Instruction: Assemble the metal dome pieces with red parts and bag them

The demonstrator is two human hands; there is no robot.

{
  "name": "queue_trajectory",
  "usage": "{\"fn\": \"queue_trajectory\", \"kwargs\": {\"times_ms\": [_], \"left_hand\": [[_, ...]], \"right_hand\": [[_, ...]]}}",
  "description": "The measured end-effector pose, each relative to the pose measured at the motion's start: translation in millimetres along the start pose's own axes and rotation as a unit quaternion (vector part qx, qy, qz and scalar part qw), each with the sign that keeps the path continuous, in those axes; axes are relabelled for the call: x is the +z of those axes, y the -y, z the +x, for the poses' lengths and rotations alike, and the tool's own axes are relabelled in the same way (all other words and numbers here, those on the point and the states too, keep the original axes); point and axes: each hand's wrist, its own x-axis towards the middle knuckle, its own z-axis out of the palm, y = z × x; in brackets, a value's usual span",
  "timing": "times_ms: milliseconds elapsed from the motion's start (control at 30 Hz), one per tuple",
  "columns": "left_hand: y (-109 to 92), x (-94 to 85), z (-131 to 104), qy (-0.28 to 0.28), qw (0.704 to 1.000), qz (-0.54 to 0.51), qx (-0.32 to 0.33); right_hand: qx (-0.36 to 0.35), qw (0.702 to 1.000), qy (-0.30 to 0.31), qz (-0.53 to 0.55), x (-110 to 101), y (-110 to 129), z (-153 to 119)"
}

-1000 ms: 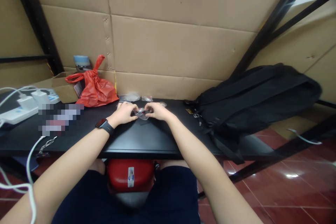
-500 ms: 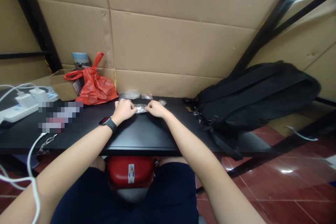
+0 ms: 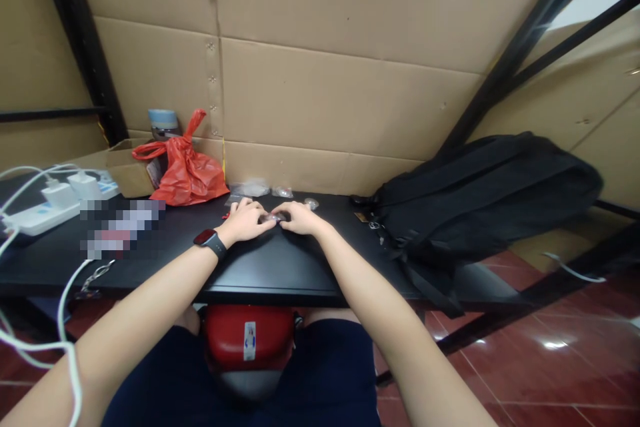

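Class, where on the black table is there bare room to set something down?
Bare: the table between its front edge and the left hand and right hand, and between the right forearm and the backpack. Crowded: the left end, with power strip and red bag, and the back, with clear packets.

Straight to eight o'clock, and there's the watch (image 3: pixel 210 243) on the left arm (image 3: pixel 140 317): a rounded-square face, glossy and dark with a reddish tint, on a smooth dark strap (image 3: pixel 217 247)! Bare from there up, and at five o'clock the right arm (image 3: pixel 373 293) is bare too, wrist included. Down towards six, navy shorts (image 3: pixel 335 373), plain and dark, the hem giving way to bare leg (image 3: pixel 330 314).
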Motion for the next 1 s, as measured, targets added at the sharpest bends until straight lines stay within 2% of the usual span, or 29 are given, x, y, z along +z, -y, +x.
{"fn": "queue_trajectory", "kwargs": {"times_ms": [233, 367, 500, 733, 833, 1000], "left_hand": [[10.0, -4.4, 1.4, -0.035, 0.998, 0.001, -0.054], [19.8, -4.4, 4.5, -0.031, 0.995, -0.020, -0.093], [21.2, -3.1, 5.4, -0.016, 0.994, -0.023, -0.109], [18.3, 0.0, 4.8, -0.018, 0.994, -0.015, -0.106], [19.4, -3.4, 4.6, -0.035, 0.993, -0.015, -0.114], [30.5, -24.2, 2.4, -0.074, 0.990, -0.006, -0.121]], "right_hand": [[0.014, 0.988, -0.023, 0.150, 1.0, -4.3, 1.8], [0.034, 0.983, -0.047, 0.172, 3.4, -4.8, 4.2], [0.047, 0.978, -0.039, 0.201, 9.5, -9.0, 6.3], [0.132, 0.937, -0.051, 0.320, 17.8, -17.6, 9.0], [0.186, 0.936, -0.084, 0.286, 15.3, -23.1, 8.3], [0.267, 0.947, -0.148, 0.097, -8.4, -48.4, 14.5]]}}
